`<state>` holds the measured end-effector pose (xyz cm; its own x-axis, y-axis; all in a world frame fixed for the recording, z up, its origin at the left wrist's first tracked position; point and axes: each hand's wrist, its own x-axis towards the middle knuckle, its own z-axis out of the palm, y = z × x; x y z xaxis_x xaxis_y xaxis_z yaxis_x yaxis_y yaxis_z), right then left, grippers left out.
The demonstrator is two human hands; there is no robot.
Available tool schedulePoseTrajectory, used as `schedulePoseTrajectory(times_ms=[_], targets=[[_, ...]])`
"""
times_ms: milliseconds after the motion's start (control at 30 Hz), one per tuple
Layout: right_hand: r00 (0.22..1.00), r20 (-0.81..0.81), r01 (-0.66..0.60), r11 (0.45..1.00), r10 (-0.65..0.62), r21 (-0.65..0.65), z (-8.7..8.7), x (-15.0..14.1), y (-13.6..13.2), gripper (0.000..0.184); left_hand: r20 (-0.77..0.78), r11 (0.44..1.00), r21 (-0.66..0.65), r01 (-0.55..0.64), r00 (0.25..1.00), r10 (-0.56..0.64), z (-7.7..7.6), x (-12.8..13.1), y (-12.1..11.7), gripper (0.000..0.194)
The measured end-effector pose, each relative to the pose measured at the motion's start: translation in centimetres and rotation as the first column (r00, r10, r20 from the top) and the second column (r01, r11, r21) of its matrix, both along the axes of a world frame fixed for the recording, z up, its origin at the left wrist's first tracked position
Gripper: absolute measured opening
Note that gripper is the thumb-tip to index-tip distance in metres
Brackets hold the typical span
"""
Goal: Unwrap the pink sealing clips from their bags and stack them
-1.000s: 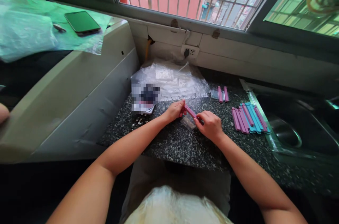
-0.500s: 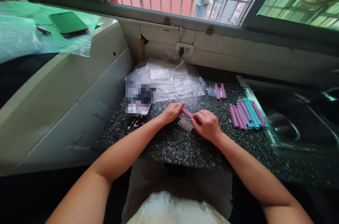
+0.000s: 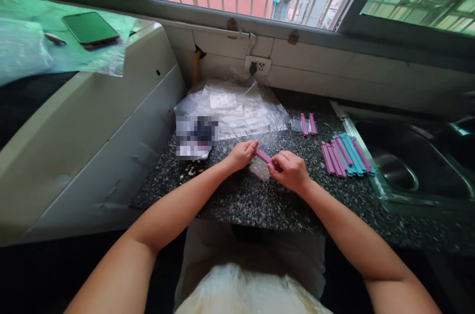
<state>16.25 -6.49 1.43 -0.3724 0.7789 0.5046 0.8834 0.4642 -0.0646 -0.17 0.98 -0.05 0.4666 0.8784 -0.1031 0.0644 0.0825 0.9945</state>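
Over the speckled dark counter, a slim purple bag clip [image 3: 263, 156] is held between my two hands. My left hand [image 3: 242, 155] is closed on its upper left end, thumb and fingers pinched together. The lower right end sits in the curled fingers of my right hand [image 3: 290, 169]. Beneath the clip lies a small clear plastic piece [image 3: 260, 170], partly covered by my right fingers. To the right is a row of purple and teal bag clips [image 3: 348, 156]. Two more purple clips [image 3: 308, 124] rest on a small clear packet behind them.
Clear plastic bags [image 3: 237, 111] spread at the back. A blurred-out packet [image 3: 196, 138] stands at left, with small shiny bits [image 3: 190, 170] before it. A sink [image 3: 393, 170] borders the right, a pale appliance panel [image 3: 111, 146] the left. A phone [image 3: 90, 28] lies on plastic.
Both hands keep their hold on the purple clip, almost unmoved. The whole view has shifted slightly.
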Motion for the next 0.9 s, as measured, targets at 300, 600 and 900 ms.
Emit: schedulePoseTrajectory(times_ms=[300,600,900], targets=[[0.998,-0.053,-0.039,0.999,0.039,-0.001,0.1,0.4,0.3,0.021,0.156,0.968,-0.252,0.015,0.987,0.026,1.5,0.4,-0.9,0.041],[0.991,-0.116,-0.07,0.998,0.069,0.0,0.2,0.5,0.3,0.021,0.206,0.959,-0.277,0.051,0.979,0.008,1.4,0.4,-0.9,0.042],[0.994,-0.098,-0.041,0.999,0.043,0.022,0.4,0.5,0.4,0.022,0.208,0.982,-0.122,0.142,0.971,-0.115,1.6,-0.3,-0.5,0.047]])
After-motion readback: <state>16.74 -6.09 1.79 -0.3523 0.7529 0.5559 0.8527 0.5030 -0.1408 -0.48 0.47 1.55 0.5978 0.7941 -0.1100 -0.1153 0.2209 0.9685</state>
